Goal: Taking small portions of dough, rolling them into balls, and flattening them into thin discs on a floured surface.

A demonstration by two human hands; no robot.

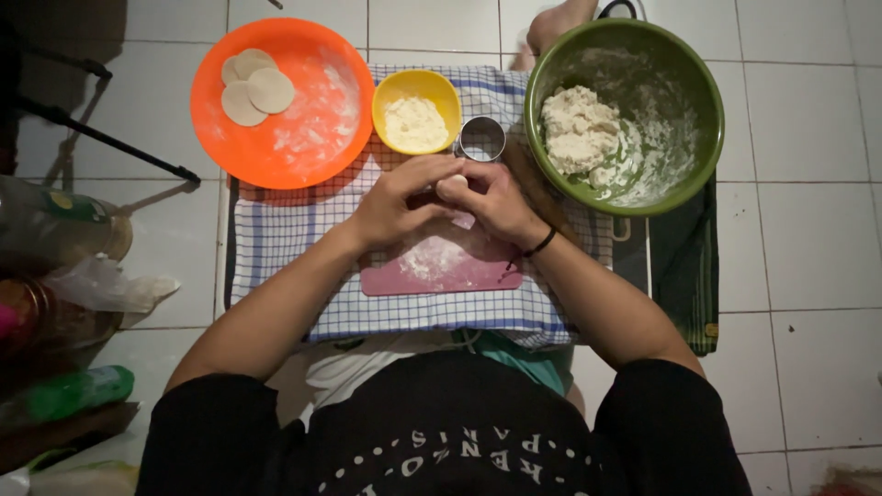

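centrally, a small dough ball (452,186) sits pinched between the fingertips of the left hand (397,204) and right hand (499,204), fingers curled closely around it, above the pink board (441,271). being roundish and mostly hidden, it shows no clear long axis or heading. a metal ring cutter (480,140) stands just above.

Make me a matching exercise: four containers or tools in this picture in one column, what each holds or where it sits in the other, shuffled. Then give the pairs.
Things:
1. round orange plastic plate
2. small yellow plastic bowl
3. large green plastic bowl
4. flat pink cutting board

Contents or place:
A. rough lump of dough
B. three flat round dough discs
C. under both hands, dusted with flour
D. heap of white flour

Pairs: 1-B, 2-D, 3-A, 4-C
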